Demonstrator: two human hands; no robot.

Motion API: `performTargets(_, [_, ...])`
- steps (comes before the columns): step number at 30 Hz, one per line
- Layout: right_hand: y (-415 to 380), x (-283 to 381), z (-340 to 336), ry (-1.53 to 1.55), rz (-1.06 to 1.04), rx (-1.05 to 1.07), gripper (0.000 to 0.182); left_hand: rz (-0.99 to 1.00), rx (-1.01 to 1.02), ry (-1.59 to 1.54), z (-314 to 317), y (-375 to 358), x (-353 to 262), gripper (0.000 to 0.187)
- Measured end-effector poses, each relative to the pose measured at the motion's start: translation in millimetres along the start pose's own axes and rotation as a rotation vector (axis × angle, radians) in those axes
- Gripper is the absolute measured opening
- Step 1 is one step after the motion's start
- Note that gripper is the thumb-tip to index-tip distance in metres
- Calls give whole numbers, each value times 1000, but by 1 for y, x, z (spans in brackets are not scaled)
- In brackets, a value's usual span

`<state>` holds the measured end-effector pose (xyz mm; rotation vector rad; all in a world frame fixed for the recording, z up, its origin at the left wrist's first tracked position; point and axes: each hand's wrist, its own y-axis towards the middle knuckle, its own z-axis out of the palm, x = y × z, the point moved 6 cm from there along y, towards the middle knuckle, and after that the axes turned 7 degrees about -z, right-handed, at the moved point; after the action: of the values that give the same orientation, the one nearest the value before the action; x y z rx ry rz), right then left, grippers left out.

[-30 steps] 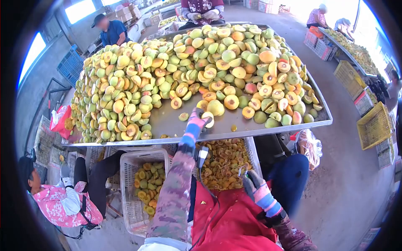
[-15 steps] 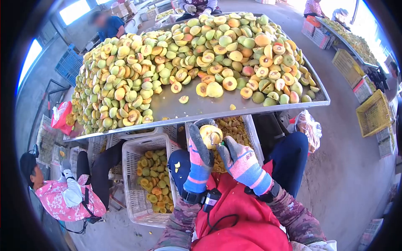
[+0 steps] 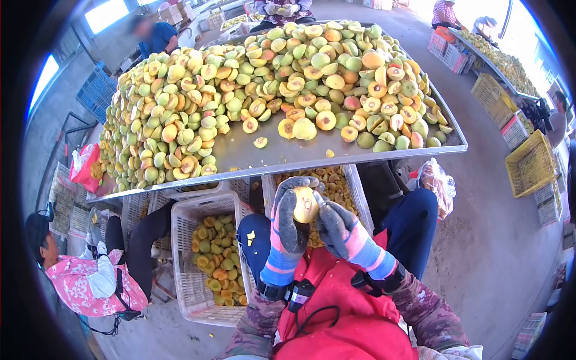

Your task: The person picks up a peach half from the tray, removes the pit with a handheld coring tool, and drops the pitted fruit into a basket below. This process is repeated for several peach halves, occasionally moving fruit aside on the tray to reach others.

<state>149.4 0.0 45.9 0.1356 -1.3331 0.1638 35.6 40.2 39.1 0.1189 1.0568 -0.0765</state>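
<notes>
My left hand (image 3: pixel 289 222), in a grey-palmed pink and blue work glove, is closed around a halved peach (image 3: pixel 306 206). The cut yellow face points up and right, with a brownish centre. Gloved the same way, my right hand (image 3: pixel 342 225) is closed close against the fruit's right side. Its fingers grip a small pitting tool, now mostly hidden by the glove; a curved metal end showed earlier. Below both hands stands a white crate (image 3: pixel 358 195) holding yellow fruit pieces. Beyond them, a metal table (image 3: pixel 270 161) bears a large heap of peach halves (image 3: pixel 180 114).
Left of my knees, a white crate (image 3: pixel 180 264) contains peach halves. A person in a pink floral top (image 3: pixel 99 285) sits at the far left, and others sit behind the table. A plastic bag (image 3: pixel 437 189) lies by my right knee. Yellow crates (image 3: pixel 533 163) stand at right.
The peach half has turned in my left hand, so its cut face shows more. My right hand has closed in beside it, and the tool's curved metal end is now hidden.
</notes>
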Motion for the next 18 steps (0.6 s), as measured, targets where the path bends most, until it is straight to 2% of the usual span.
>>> performTargets(1, [-3,-7,2,245,161,1,30,-1,0,0,-2,1,3,39])
performTargets(2, [-6,-12,5,356,165,56,35,-7,0,-30,-4,2,7,37])
performTargets(3, [-10,-13,4,357,169,53,35,-18,-2,-60,-4,1,9,36])
performTargets(4, [-16,-14,9,434,229,98,31,-79,13,-285,-1,-1,12,35])
performTargets(5, [-22,-16,13,510,288,142,28,-89,13,-286,2,-2,11,35])
performTargets(7, [-22,-25,15,557,242,92,29,-25,32,-246,9,-4,5,36])
performTargets(9, [-23,-30,13,510,219,46,28,-18,-23,-218,9,-5,5,37])
performTargets(11, [-26,-34,16,493,257,-16,28,110,0,-109,10,-7,-1,32])
performTargets(12, [-26,-38,13,310,141,-30,28,105,2,-110,9,-7,0,32])
performTargets(14, [-24,-38,8,-31,-79,-41,27,283,55,143,12,-10,-8,26])
performTargets(15, [-24,-34,8,-33,-78,-42,27,282,56,141,10,-11,-7,26])
performTargets(17, [-27,-37,21,499,247,24,29,340,84,230,11,-13,-10,23])
performTargets(18, [-27,-40,20,501,247,22,29,374,96,269,12,-14,-13,22])
